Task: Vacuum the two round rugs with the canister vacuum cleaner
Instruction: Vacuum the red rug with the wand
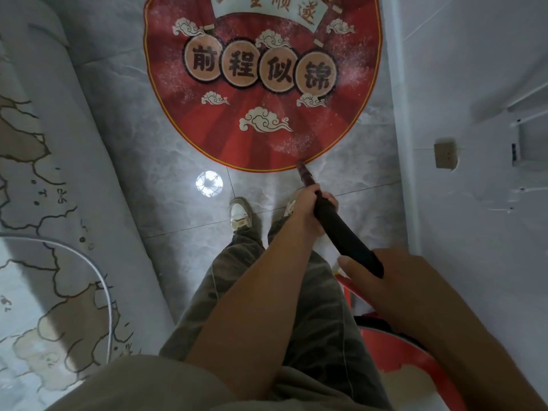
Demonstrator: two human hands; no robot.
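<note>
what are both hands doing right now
Left hand: grips the vacuum wand near its front.
Right hand: holds the wand's rear end.

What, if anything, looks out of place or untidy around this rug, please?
Pale dust-like specks are scattered over the red round rug, thickest toward its right side. On the right wall, a socket plate sits tilted, apparently loose.

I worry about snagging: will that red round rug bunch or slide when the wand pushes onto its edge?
Probably floppy: the red round rug looks thin and lies flat, so its edge could lift or fold against the vacuum wand. It may also slide, since the tile floor beneath is glossy enough to show a bright reflection.
</note>
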